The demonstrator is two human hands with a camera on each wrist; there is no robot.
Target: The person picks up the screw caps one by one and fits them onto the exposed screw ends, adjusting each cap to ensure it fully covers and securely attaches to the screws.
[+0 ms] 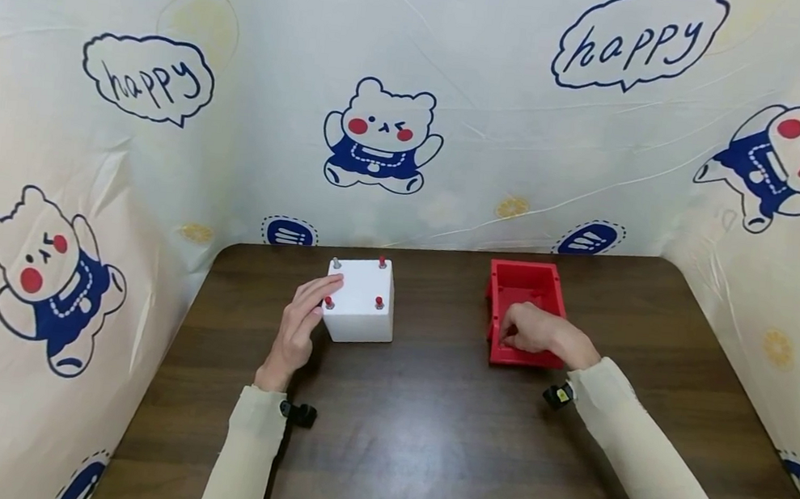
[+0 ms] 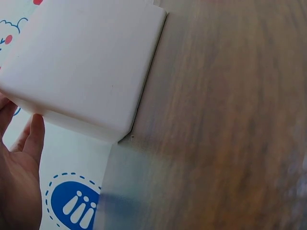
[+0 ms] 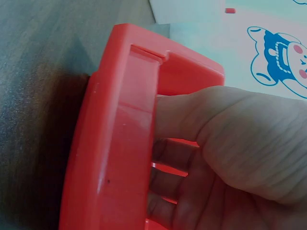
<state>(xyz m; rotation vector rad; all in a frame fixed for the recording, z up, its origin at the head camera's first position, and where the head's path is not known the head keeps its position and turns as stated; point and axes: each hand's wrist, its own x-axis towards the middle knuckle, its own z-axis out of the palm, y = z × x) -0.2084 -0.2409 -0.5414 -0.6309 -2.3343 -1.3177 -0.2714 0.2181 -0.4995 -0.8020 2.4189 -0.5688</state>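
Note:
A white box (image 1: 360, 298) stands on the table, with a red-topped post at three of its top corners and a grey metal post (image 1: 337, 263) at the back left corner. My left hand (image 1: 298, 327) rests against the box's left side, its extended fingers reaching onto the top edge. In the left wrist view, the fingers (image 2: 36, 136) touch the box's side. To the right, my right hand (image 1: 534, 329) reaches down into a red bin (image 1: 528, 273). The bin's wall (image 3: 129, 124) hides those fingertips in the right wrist view, so anything between them is out of sight.
The brown wooden table (image 1: 417, 438) runs up to a pale printed curtain (image 1: 471, 127) at the back and both sides. A stretch of tabletop separates the box from the bin. Black wrist cameras (image 1: 298, 414) sit at both cuffs.

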